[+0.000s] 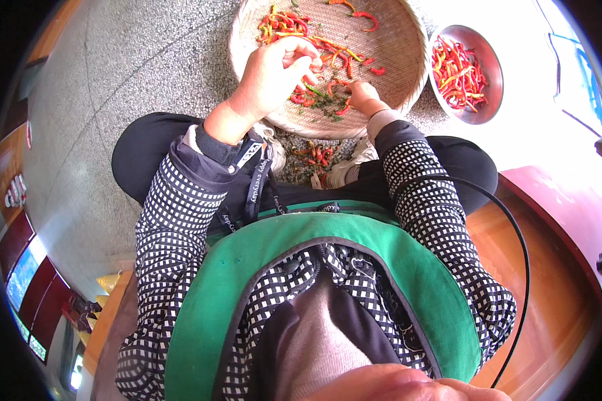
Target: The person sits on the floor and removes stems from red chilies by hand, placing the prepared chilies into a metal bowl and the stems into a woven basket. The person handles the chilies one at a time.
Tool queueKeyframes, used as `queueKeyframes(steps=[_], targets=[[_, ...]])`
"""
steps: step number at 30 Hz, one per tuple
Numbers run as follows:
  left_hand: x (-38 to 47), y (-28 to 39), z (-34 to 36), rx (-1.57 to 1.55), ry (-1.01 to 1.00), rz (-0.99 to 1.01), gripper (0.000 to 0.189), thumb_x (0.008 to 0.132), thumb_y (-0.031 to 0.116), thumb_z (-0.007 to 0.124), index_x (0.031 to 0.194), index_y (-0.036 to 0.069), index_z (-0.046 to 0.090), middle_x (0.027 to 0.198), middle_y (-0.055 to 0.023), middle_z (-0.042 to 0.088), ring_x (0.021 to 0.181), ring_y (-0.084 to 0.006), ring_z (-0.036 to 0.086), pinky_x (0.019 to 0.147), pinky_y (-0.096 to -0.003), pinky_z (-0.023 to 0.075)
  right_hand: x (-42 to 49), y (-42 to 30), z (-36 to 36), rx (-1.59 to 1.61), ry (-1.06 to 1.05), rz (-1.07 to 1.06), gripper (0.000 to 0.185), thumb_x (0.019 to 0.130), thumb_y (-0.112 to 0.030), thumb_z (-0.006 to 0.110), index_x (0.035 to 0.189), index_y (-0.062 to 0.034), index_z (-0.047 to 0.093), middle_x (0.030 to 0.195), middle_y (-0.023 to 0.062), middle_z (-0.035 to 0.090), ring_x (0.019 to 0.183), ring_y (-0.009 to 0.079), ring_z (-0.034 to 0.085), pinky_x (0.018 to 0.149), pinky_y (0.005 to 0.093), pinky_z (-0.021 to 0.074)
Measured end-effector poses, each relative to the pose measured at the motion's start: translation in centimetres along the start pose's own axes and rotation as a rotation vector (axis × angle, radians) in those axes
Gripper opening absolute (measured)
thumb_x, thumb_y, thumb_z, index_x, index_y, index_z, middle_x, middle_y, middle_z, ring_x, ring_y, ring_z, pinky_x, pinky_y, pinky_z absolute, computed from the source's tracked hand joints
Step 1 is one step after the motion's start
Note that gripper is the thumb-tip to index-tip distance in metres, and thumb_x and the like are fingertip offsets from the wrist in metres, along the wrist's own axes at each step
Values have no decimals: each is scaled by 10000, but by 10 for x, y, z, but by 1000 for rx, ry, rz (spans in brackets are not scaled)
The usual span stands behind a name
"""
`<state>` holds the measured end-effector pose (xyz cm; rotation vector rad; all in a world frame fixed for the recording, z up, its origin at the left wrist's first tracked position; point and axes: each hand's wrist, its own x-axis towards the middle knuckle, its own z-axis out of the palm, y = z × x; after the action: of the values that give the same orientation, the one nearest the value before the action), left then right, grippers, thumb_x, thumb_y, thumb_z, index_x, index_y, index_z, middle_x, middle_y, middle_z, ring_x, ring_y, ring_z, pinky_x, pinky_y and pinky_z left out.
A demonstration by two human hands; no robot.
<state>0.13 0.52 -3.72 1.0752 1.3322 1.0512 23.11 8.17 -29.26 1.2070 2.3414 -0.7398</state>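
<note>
A round woven bamboo tray lies on the floor before me, with red and orange chili peppers heaped at its far left and others scattered across it. Over the tray's left part, my left hand is raised with fingers loosely curled towards the thumb; whether something small sits between the fingertips I cannot tell. My right hand reaches low over the near right part, its fingertips closed at the end of a red chili pepper. Green stem scraps lie between the hands, close to the tray's near edge.
To the tray's right stands a metal bowl with many red chili peppers inside. More peppers lie on the speckled floor between my shoes. A black cable loops past my right arm. Bright glare covers the floor at right.
</note>
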Motion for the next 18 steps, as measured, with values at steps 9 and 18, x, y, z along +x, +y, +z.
queueKeyframes(steps=[9, 18], targets=[[8, -15, -9, 118, 121, 42, 159, 847, 79, 551, 974, -17, 546, 846, -91, 624, 678, -148, 640, 551, -244, 498, -33, -39, -133, 1224, -136, -151, 121, 819, -124, 630, 883, -23, 615, 784, 30, 625, 671, 86, 574, 645, 215, 478], [-1, 3, 4, -134, -173, -9, 248, 858, 139, 580, 1042, -22, 542, 813, -57, 625, 671, -99, 611, 517, -193, 462, -132, -98, -200, 1539, -253, -464, 107, 840, -105, 604, 896, -32, 547, 829, 41, 614, 685, 97, 554, 645, 217, 455]])
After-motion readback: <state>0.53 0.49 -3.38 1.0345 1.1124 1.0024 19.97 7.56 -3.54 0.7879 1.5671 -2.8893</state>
